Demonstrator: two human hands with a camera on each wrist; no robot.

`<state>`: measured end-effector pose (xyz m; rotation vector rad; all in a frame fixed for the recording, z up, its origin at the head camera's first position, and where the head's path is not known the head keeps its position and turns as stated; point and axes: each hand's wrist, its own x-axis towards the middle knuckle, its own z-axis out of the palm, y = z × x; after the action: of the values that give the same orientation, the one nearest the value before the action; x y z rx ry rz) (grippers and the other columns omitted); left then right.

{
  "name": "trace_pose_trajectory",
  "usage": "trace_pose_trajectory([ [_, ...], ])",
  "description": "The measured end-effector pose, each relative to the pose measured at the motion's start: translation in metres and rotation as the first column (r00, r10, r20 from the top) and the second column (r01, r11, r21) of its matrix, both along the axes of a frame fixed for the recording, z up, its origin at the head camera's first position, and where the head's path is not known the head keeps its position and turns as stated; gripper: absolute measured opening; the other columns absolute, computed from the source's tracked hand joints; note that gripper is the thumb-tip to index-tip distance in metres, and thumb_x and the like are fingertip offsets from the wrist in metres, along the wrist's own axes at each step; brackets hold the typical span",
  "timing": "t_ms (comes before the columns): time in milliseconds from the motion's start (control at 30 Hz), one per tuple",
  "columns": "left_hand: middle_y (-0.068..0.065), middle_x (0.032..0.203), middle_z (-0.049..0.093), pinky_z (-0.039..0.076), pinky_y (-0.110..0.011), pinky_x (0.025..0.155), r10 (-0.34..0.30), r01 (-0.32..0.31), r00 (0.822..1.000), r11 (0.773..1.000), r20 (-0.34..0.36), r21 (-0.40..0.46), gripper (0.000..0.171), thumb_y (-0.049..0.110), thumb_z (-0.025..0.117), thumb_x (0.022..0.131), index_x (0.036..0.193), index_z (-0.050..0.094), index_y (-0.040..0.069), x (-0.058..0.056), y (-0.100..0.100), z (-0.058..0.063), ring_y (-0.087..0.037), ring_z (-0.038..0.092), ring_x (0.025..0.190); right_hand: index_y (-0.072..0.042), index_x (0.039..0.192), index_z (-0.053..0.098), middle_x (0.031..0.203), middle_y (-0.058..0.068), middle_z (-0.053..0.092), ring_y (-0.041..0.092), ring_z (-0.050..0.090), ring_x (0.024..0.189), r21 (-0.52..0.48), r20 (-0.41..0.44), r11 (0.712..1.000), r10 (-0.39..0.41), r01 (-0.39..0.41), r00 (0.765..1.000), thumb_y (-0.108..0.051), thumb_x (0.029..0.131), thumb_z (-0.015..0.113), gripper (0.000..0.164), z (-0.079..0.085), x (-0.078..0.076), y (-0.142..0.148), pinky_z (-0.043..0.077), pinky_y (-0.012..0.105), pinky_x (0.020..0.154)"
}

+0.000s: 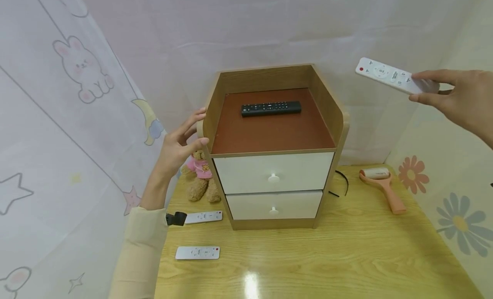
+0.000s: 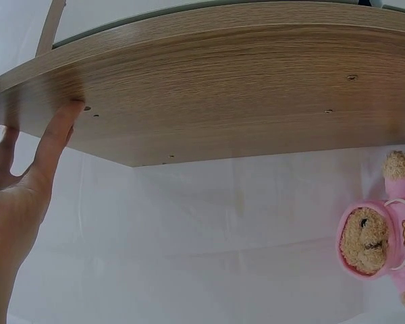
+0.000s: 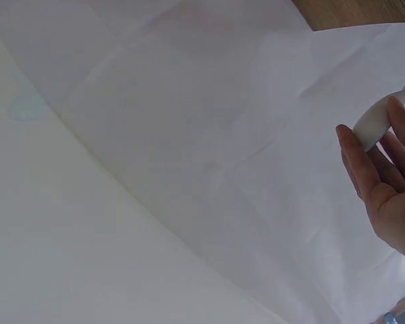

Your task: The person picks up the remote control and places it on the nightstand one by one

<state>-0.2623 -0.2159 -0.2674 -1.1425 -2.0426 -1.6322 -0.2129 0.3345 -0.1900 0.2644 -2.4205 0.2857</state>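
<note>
The white remote (image 1: 389,75) is grasped near one end by the right grip (image 1: 460,89), pinched between thumb and fingers, and its buttoned side is turned up. It is held in the air, its free end pointed left of that grip, above and to the right of the cabinet (image 1: 273,225). The left side wall (image 1: 215,115) of the cabinet is touched by the left grip (image 1: 177,142), whose fingers are extended rather than clenched. Because only one end is held, the white remote could be tipped or dropped if the pinch is loosened, or if its free end is knocked against the right side wall (image 1: 327,110), below and left of the right grip. Were it lowered onto the top shelf (image 1: 269,134), the black remote (image 1: 271,108) toward the back could be struck. The cabinet could be shifted if pushed too hard by the left grip, and the teddy bear (image 1: 200,179) just below that grip could be nudged. The shelf is bounded by walls at the back and both sides; clearer access is given from above and from the front, and bare surface is left before the black remote. Below the right grip, a lint roller (image 1: 385,187) is laid on the desk (image 1: 346,256).
</note>
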Motion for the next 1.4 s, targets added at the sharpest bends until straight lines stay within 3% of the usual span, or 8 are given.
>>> trace_pose_trajectory([
  [33,-0.015,0.151,0.037,0.036,-0.032,0.109,0.0,0.0,1.0,1.0,0.001,0.001,0.053,-0.015,0.06,0.087,0.137,0.047,-0.005,0.0,0.0,0.0,-0.026,0.034,0.139,0.005,0.119,0.065,0.103,0.041,0.058,0.056,0.061,0.075,0.001,-0.002,1.0,0.009,-0.009,1.0,-0.015,0.085,0.075,0.041,0.004,-0.001,-0.003,0.022,0.017,0.037],
  [167,-0.014,0.151,0.038,0.036,-0.033,0.108,0.005,-0.005,1.0,1.0,0.005,-0.003,0.053,-0.014,0.061,0.087,0.137,0.047,-0.005,0.001,-0.001,0.001,-0.025,0.035,0.139,0.003,0.121,0.064,0.11,0.04,0.057,0.056,0.059,0.085,0.006,0.022,1.0,0.017,-0.017,1.0,-0.013,0.085,0.075,0.041,0.02,-0.003,-0.013,0.024,0.015,0.039],
  [333,-0.014,0.151,0.037,0.035,-0.033,0.109,0.006,-0.006,1.0,1.0,0.007,-0.006,0.053,-0.014,0.061,0.087,0.137,0.048,-0.005,0.002,0.0,0.002,-0.025,0.034,0.139,0.003,0.122,0.064,0.113,0.038,0.058,0.056,0.06,0.088,0.012,0.083,0.998,0.053,-0.054,0.995,-0.012,0.085,0.074,0.041,0.032,-0.006,-0.027,0.027,0.007,0.045],
  [467,-0.013,0.151,0.037,0.037,-0.03,0.107,0.011,-0.011,1.0,1.0,0.02,-0.009,0.053,-0.013,0.06,0.087,0.138,0.047,-0.004,0.003,0.0,0.002,-0.024,0.037,0.137,0.003,0.125,0.062,0.117,0.035,0.058,0.052,0.062,0.086,0.039,0.151,0.995,0.082,-0.089,0.985,-0.014,0.087,0.073,0.043,0.039,-0.009,-0.042,0.029,0.009,0.047],
  [733,-0.014,0.151,0.037,0.038,-0.03,0.106,0.016,-0.016,1.0,1.0,0.017,-0.008,0.053,-0.014,0.06,0.087,0.137,0.047,-0.005,0.003,0.002,0.002,-0.024,0.036,0.138,0.0,0.122,0.065,0.108,0.029,0.063,0.035,0.055,0.076,0.147,0.147,0.977,0.134,-0.156,0.98,-0.013,0.084,0.076,0.041,0.046,-0.02,-0.073,0.029,0.024,0.05],
  [1033,-0.012,0.152,0.037,0.044,-0.026,0.1,0.025,-0.024,0.999,1.0,0.025,-0.02,0.054,-0.013,0.061,0.087,0.138,0.046,-0.004,0.002,0.004,0.001,-0.025,0.042,0.133,-0.006,0.115,0.07,0.094,0.017,0.07,0.02,0.044,0.065,0.167,0.129,0.946,0.258,-0.277,0.958,-0.014,0.082,0.078,0.035,0.05,-0.031,-0.103,0.028,0.023,0.05],
  [1233,-0.013,0.151,0.038,0.039,-0.03,0.106,0.02,-0.019,1.0,1.0,0.013,-0.013,0.053,-0.012,0.061,0.087,0.138,0.047,-0.003,0.002,0.006,0.003,-0.025,0.037,0.137,-0.007,0.118,0.068,0.085,0.014,0.068,0.019,0.042,0.06,0.194,0.209,0.931,0.27,-0.31,0.94,-0.015,0.085,0.075,0.035,0.05,-0.039,-0.122,0.028,0.028,0.048],
  [1400,-0.014,0.15,0.038,0.034,-0.036,0.111,0.013,-0.013,1.0,1.0,0.0,-0.01,0.053,-0.014,0.061,0.087,0.137,0.047,-0.004,0.003,0.008,0.003,-0.025,0.034,0.139,-0.006,0.122,0.066,0.1,0.019,0.069,0.025,0.049,0.068,0.21,0.291,0.918,0.27,-0.337,0.918,-0.012,0.087,0.072,0.036,0.049,-0.046,-0.139,0.034,0.032,0.053],
])
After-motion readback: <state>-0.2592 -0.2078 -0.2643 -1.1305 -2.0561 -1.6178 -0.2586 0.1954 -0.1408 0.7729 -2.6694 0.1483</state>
